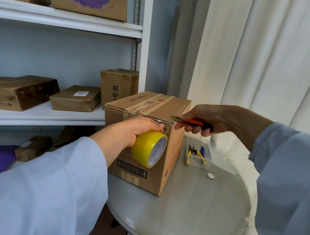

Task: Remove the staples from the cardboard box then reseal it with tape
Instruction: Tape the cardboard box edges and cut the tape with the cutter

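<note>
Left hand [133,131] gripping yellow tape roll [148,149] against cardboard box [153,173]; right hand [213,120] clasping orange-handled cutters [190,122] at taut strip. Thin, sticky film, likely wrinkling easily. Best held by the roll's rigid core.

Worktop [191,214] surface near the viewer is open. Cardboard box [153,171] blocks the left; clear tray [197,154] stands just beside its right face.

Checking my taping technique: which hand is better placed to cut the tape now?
Right. The right hand holds the cutter with its tip at the tape strip, while the left hand grips the tape roll against the box.
</note>
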The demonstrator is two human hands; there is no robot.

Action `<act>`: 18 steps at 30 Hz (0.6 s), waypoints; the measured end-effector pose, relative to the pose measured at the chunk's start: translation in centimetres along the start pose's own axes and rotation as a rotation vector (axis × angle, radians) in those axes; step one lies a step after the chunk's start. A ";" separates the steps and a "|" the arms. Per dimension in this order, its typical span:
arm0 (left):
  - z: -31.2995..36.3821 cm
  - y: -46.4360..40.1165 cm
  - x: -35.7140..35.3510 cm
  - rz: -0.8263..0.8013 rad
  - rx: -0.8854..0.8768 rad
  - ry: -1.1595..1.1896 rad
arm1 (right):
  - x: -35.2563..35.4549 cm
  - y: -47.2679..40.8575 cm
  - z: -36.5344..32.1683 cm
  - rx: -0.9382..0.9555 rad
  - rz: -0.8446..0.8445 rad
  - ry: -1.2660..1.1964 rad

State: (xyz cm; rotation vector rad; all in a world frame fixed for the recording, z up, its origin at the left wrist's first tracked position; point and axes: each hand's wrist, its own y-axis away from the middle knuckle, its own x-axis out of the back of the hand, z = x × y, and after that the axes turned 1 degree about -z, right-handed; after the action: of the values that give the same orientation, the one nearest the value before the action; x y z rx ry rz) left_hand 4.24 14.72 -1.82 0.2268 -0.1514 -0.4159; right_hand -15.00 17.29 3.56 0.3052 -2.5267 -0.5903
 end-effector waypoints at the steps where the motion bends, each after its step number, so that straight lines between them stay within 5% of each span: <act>1: 0.0 0.0 0.1 -0.004 -0.002 -0.001 | 0.3 0.3 -0.1 0.000 0.022 0.013; 7: -0.6 -0.2 0.1 -0.028 -0.024 0.034 | -2.1 -0.7 -0.2 0.231 0.388 0.154; 18: -0.1 -0.3 0.6 0.009 -0.081 -0.077 | -3.2 -2.1 0.0 0.231 0.322 0.114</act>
State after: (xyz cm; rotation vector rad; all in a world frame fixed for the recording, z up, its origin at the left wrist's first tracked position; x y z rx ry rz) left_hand 4.71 14.23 -1.94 0.1300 -0.2106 -0.4211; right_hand -12.08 16.51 1.22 0.0096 -2.4628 -0.1525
